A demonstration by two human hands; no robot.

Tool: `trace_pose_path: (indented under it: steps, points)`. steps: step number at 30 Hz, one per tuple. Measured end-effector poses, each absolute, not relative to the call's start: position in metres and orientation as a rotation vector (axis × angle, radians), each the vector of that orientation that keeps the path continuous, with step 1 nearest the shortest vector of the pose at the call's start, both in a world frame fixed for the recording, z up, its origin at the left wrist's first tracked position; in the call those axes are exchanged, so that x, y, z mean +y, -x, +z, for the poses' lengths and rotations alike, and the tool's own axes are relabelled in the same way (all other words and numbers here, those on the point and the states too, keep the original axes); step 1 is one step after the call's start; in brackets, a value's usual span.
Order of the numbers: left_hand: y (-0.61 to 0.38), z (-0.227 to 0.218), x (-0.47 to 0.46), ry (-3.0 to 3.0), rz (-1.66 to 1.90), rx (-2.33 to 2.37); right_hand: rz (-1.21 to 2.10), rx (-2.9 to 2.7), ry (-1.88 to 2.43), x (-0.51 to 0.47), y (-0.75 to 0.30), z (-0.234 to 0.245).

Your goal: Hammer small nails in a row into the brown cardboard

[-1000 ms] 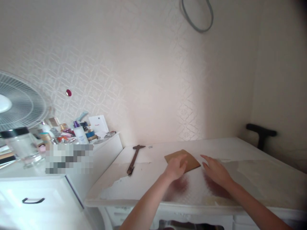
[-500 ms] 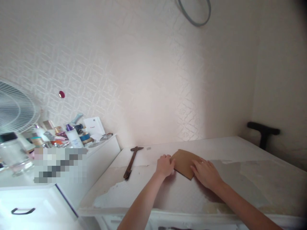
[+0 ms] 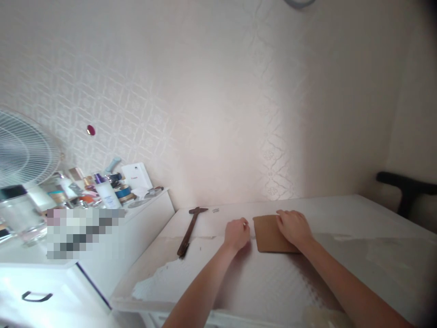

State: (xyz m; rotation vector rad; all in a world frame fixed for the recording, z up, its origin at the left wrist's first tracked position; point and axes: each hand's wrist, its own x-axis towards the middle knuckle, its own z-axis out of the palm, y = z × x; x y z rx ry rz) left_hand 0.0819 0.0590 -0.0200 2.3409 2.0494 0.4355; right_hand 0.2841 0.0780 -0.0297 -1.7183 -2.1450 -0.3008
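A brown rectangular board [image 3: 271, 237], perhaps cardboard or fibreboard, lies on the white tabletop in front of me. My right hand [image 3: 296, 228] holds its right side, thumb across the face and fingers at the far edge. Just left of the board, and apart from it, is my left hand [image 3: 238, 233]. Its fingers are curled in; whatever they may hold is too small to name. Farther left lies a hammer [image 3: 188, 233] with its head toward the wall. Close to the hammer head are several small metal bits [image 3: 215, 210], possibly nails.
A white cabinet [image 3: 143, 232] with cosmetic bottles [image 3: 105, 191] and a white box [image 3: 136, 175] adjoins the table on the left. Behind it stands a fan [image 3: 25, 148]. The patterned wall [image 3: 218, 136] borders the back. A black T-shaped object [image 3: 406, 187] is at the right.
My left hand has let go of the board and curled its fingers. The board has turned squarer to me, with my right hand still on it. The view has shifted slightly.
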Motion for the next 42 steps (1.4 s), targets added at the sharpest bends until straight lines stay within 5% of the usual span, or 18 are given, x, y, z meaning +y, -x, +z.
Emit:
trace_pose_path:
  steps: [12, 42]
  points:
    - [0.009, -0.023, 0.112, -1.864, 0.440, 2.719, -0.189, -2.064, 1.401, 0.095, -0.274, -0.048]
    - [0.014, -0.027, 0.136, -1.773, 0.398, 2.788, -0.020, -2.199, 1.477, 0.088, -0.275, -0.033]
